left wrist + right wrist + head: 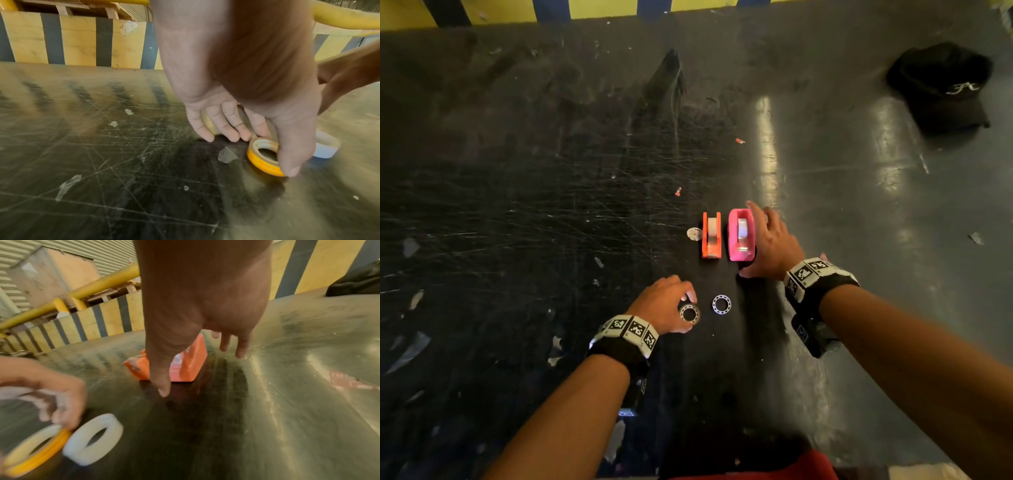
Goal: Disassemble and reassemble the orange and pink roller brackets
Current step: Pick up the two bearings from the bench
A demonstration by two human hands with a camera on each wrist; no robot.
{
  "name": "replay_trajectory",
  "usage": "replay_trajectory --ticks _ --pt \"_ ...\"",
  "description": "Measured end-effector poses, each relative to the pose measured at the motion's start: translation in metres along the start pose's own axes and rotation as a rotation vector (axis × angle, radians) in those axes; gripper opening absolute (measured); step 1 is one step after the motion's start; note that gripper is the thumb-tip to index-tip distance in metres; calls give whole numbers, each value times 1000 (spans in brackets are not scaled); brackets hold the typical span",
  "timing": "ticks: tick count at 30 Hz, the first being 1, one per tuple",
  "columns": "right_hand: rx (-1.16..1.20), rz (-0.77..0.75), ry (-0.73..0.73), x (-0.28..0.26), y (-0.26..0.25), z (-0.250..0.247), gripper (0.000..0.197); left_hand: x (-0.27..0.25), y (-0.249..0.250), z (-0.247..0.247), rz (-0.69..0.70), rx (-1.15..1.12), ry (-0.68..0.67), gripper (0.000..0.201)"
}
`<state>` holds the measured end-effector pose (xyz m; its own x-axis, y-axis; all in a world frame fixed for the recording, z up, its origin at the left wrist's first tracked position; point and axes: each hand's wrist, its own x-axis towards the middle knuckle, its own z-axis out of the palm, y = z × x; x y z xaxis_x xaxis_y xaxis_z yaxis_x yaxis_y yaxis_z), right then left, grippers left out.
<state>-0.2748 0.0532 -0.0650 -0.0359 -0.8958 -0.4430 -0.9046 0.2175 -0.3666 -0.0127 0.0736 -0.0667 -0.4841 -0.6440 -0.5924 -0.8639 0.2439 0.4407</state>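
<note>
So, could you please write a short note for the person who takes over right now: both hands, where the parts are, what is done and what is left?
Left hand: pinches the nearer ring-shaped roller, which rests on the black table.
Right hand: fingers spread beside the pink bracket, thumb at its near end; a firm grip is not clear.
Parts: orange bracket stands just left of the pink one, both upright. A second roller lies loose to the right of the held one. A small pale disc lies left of the orange bracket.
Done: two rollers are out.
Left: each bracket shows a pale part in its slot; finish disassembly, then reassemble.
</note>
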Motion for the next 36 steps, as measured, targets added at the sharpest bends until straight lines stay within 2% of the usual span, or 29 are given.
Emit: replay_trajectory --ticks 2,4,5,6,7,9,11,14,17,22,28,36 --pt "-103 -24 123 -22 -6 6 117 -1 -1 0 14 -28 16 44" --pt "-130 -202 271 -42 -9 18 78 -2 -3 1 30 -55 46 44" --pt "-106 -321 297 -49 -9 26 63 -3 -3 3 40 -64 60 44" --pt "-74 -428 243 -54 -8 34 54 -3 -4 4 49 -71 73 44" --pt "-60 -493 133 -58 -7 41 53 -4 -5 6 59 -78 84 44" --pt "-91 -488 -110 -64 -10 51 66 -5 -7 9 74 -98 106 44" --pt "-150 -430 -178 -65 -15 59 71 -6 -8 12 86 -105 102 45" --pt "-202 -425 -149 -62 -24 62 53 -8 -14 8 82 -117 105 47" --pt "-185 -482 -94 -53 -40 49 44 -7 -24 -10 53 -106 171 48" --pt "-209 -483 87 -15 -81 12 44 6 -39 -59 -26 -62 321 48" --pt "-353 -377 86 28 -115 -1 40 32 -51 -92 -117 2 413 41" --pt "-475 -359 53 56 -127 14 47 65 -66 -91 -176 30 392 46"
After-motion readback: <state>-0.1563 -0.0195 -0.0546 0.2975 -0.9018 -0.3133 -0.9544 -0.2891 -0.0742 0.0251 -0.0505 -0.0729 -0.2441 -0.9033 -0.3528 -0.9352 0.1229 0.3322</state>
